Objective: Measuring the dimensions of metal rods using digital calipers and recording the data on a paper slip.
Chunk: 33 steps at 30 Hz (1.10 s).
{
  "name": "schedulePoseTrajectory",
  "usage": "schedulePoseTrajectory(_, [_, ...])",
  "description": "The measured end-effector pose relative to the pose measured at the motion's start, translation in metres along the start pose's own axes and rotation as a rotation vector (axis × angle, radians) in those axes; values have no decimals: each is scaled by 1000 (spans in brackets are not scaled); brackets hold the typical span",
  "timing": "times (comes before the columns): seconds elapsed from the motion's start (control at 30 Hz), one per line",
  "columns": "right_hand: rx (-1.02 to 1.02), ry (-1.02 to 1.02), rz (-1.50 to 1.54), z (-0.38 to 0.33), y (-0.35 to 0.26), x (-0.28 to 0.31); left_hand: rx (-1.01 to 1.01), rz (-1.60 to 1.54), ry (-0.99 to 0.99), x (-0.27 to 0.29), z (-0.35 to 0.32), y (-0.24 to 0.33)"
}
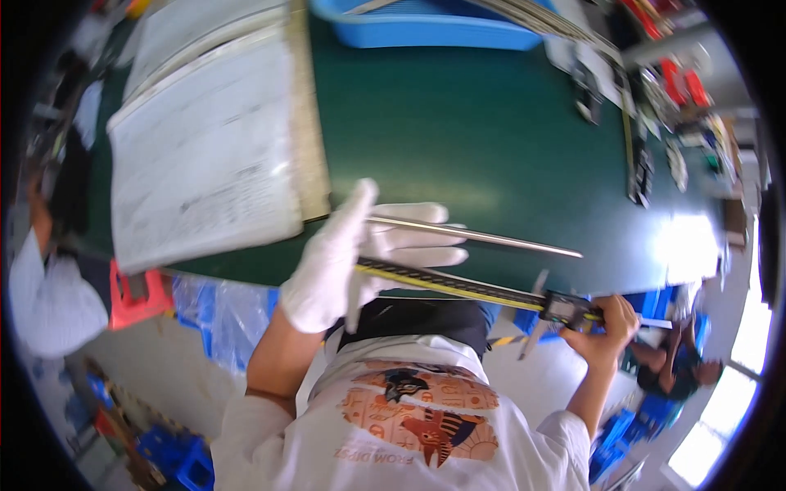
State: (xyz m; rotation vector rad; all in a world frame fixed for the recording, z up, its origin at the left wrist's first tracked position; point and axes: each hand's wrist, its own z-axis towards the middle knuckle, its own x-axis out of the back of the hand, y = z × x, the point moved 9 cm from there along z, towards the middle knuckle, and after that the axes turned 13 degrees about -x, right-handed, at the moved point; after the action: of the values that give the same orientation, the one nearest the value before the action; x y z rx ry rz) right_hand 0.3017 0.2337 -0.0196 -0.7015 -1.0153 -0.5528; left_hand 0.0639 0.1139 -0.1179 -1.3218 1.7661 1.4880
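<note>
My left hand, in a white glove, holds a thin, straight metal rod across its palm side, fingers stretched out behind it and thumb raised. From there the rod points right over the table edge. Bare and closed, my right hand grips a digital caliper by its display end. The caliper's long dark beam with a yellow edge slants up leftward, its far end against my gloved palm. Rod and beam lie apart, roughly parallel; the caliper jaws show beside the display, with no rod between them.
On the green table, paper sheets in a folder lie at left. A blue tray with long strips stands at the back. Tools lie at right. A red stool stands at left; other people sit on both sides.
</note>
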Motion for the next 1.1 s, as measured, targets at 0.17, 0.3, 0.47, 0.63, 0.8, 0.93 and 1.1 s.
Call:
schedulePoseTrajectory(0.17, [38,-118,-63,14,-21,0,-32,-54,66,6,0,2])
schedulePoseTrajectory(0.3, [80,-134,-13,11,-24,0,-74,-71,157,6,0,5])
schedulePoseTrajectory(0.47, [-1,-232,112,7,-15,3,-87,33,166,9,2,8])
schedulePoseTrajectory(0.63, [49,-287,143,16,-20,6,-107,60,148,16,-3,14])
schedulePoseTrajectory(0.8, [-70,-143,9,27,-7,26,-67,98,142,12,-5,9])
schedulePoseTrajectory(0.93, [-113,-103,-133,21,0,24,-72,81,155,8,0,6])
schedulePoseTrajectory(1.1, [-104,-105,-176,7,18,15,-122,76,125,10,-4,9])
